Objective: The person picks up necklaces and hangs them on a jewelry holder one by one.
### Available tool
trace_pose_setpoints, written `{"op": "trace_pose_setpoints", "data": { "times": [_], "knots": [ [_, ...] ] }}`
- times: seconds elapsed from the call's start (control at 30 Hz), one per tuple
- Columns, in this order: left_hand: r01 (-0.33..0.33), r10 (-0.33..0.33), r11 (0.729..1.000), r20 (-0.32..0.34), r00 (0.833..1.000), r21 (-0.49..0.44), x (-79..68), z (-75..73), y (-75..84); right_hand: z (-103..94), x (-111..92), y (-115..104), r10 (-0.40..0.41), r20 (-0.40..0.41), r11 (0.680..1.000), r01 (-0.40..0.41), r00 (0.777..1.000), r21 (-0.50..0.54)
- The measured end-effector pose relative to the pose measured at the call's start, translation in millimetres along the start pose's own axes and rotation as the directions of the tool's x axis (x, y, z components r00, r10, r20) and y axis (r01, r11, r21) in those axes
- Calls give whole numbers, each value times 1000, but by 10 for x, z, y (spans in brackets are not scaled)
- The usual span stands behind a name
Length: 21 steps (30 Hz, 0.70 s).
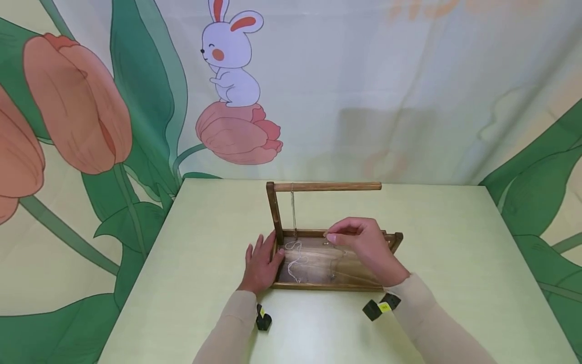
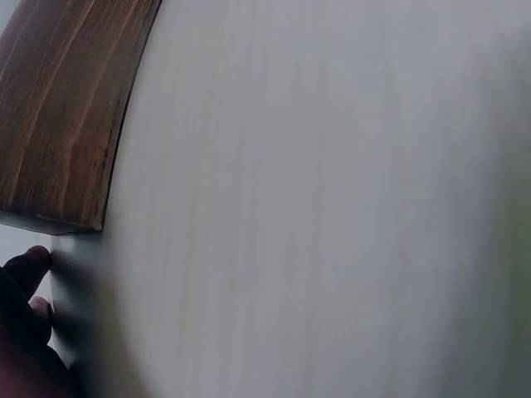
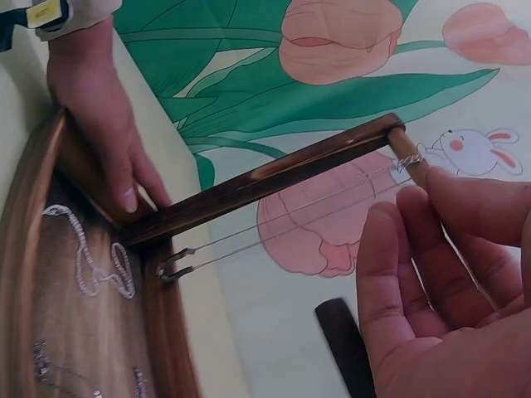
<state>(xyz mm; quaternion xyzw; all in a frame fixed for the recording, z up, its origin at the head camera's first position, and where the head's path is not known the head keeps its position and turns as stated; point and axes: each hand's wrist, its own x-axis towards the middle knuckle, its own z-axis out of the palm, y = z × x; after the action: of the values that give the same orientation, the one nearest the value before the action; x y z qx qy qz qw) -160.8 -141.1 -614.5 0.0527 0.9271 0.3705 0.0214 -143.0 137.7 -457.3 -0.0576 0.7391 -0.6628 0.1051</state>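
Pinching what looks like a fine chain with the right grip, thumb and forefinger tips together; cannot make out how much of it dangles. Can place that chain at nine o'clock from the grip's middle, at the fingertips, above the wooden tray. Can see a loose silvery chain farther toward nine o'clock, looped on the tray floor. Can also see a hung chain at ten o'clock, draped over the horizontal bar near the upright post. Resting the left grip against the tray's nine o'clock end, fingers spread, holding nothing. Can find a yellow label on the black wrist device at five o'clock, above the tabletop, too small to read. Can spot orange lettering on the backdrop between twelve and one, cropped and too faint to read.
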Motion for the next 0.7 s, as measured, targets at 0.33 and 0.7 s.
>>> {"op": "trace_pose_setpoints", "data": {
  "times": [0.33,0.7],
  "knots": [
    [-18,18,1000,-19,1000,-18,12,2,11,-61,-146,354,-98,14,995,98,995,10],
    [-21,21,1000,-24,999,-14,3,22,-20,-46,-224,852,-144,18,989,144,989,15]
  ]
}}
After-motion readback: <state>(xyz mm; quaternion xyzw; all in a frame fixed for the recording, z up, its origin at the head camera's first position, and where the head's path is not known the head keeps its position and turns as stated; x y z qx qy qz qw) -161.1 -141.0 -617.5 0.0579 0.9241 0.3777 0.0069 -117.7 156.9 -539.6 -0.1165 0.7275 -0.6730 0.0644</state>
